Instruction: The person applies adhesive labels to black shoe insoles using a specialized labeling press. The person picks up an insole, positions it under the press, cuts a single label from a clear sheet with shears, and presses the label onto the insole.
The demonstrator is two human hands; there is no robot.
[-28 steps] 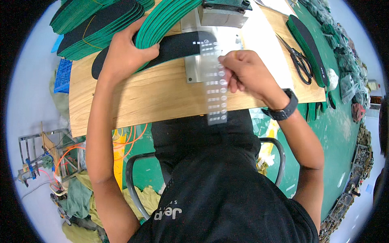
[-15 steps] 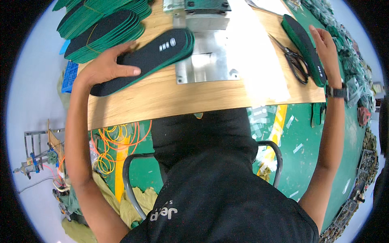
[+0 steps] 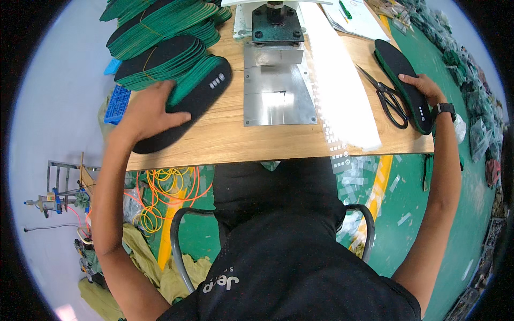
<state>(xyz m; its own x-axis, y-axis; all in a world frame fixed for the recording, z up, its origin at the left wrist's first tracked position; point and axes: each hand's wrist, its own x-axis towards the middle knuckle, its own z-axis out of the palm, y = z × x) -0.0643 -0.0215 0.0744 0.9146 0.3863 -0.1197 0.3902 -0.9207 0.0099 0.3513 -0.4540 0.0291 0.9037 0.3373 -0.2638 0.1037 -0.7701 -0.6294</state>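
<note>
My left hand (image 3: 147,115) is closed round the heel half of a black insole (image 3: 201,101) with green edges and pale print near its toe. Its thumb presses on the top, while the other fingers lie at the far edge. The insole leans against banded bundles of green-black insoles (image 3: 160,56) at the left. On the right, my right hand (image 3: 426,90) grips a small stack of similar insoles (image 3: 399,67), thumb on the black top and most fingers hidden behind the outer side. Black-handled scissors (image 3: 393,104) lie just left of that stack.
A press with a black head (image 3: 277,27) stands over a metal plate (image 3: 278,107) at the table's middle. Beside it, a glossy strip of printed film (image 3: 342,107) hangs over the front edge. Papers with a green pen (image 3: 345,10) lie behind. A blue crate (image 3: 116,105) is at the left.
My left hand has carried the insole leftward, away from the metal plate and against the bundles. My right hand has come down onto the right stack. The whole view has shifted slightly.
</note>
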